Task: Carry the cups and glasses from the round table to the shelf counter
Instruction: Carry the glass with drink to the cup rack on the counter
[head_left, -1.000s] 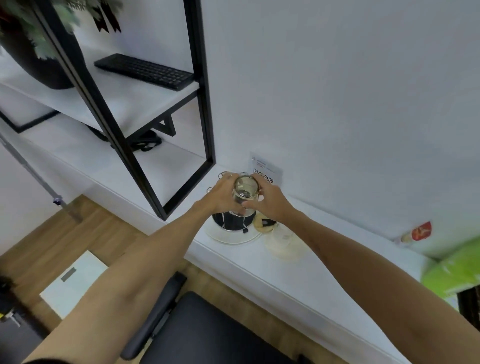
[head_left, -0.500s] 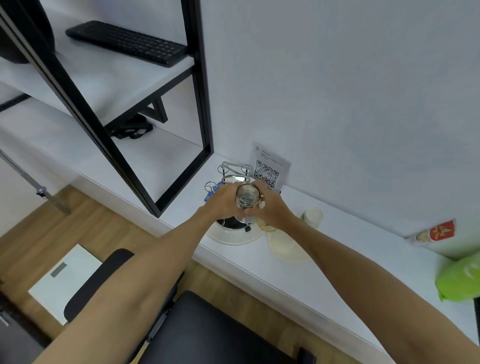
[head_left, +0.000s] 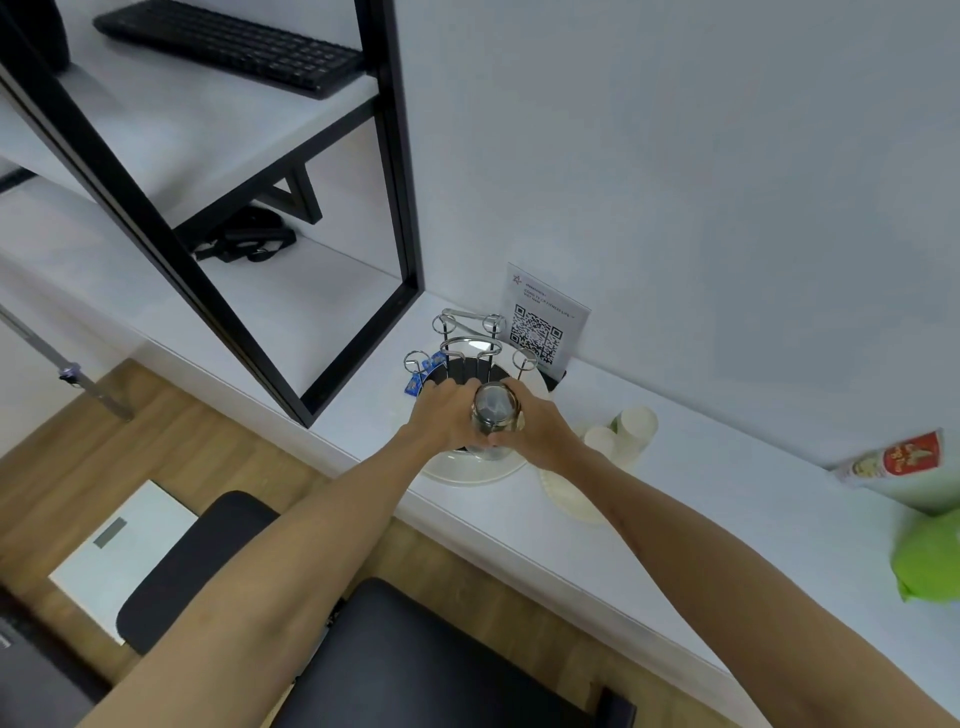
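A clear drinking glass (head_left: 494, 413) is held between both hands above the white shelf counter (head_left: 701, 499). My left hand (head_left: 448, 415) grips it from the left and my right hand (head_left: 537, 428) from the right. The glass hangs over a wire cup rack (head_left: 467, 338) with looped pegs, which stands on a round white tray (head_left: 467, 470). Whether the glass touches a peg is hidden by my fingers. Paper cups (head_left: 631, 428) lie on the counter to the right.
A QR-code sign (head_left: 543, 325) leans on the wall behind the rack. A black shelf frame (head_left: 400, 208) stands left, with a keyboard (head_left: 234, 44) above. A green bag (head_left: 927, 556), a red-and-white packet (head_left: 893, 462) and a black chair (head_left: 395, 660) are nearby.
The view has shifted, so the rack and sign now show fully. Both hands have kept hold of the glass over the rack and seem slightly lower.
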